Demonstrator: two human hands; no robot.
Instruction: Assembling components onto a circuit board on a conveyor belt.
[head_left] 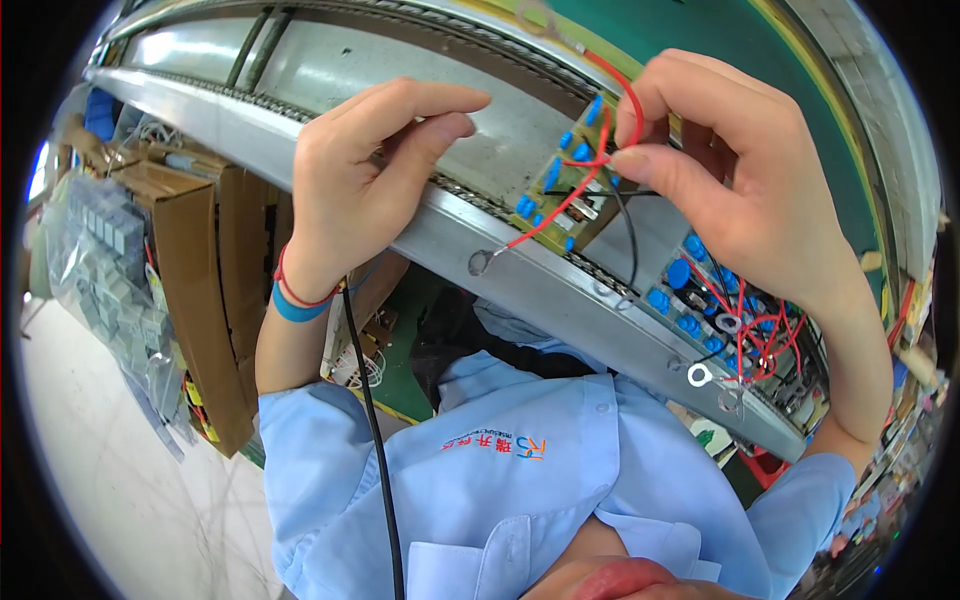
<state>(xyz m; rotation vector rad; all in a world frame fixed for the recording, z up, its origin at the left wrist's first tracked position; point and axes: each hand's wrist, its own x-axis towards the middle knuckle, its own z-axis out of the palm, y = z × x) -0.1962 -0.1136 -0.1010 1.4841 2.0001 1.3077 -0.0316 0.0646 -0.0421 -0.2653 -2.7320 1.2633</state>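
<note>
Pinched between the thumb and fingers of my right hand (725, 165) is a looped red wire (548, 220). One ring terminal (482, 262) hangs at its lower end, and another sits up by the far edge. Beneath this hand lies a circuit board (562, 240) with blue round components, from which a black wire (632, 235) runs. My left hand (365, 165) hovers left of the board, holding nothing, its thumb and index finger apart and the other fingers curled. Around the left wrist is a blue band (298, 305) with a black cord (370, 410).
A metal conveyor rail (440, 222) with a chain crosses in front of me. Nearer right, a second board (690, 312) carries tangled red wires (765, 345) and ring terminals. At the left stand cardboard boxes (190, 290) and a clear bag of grey parts (105, 270).
</note>
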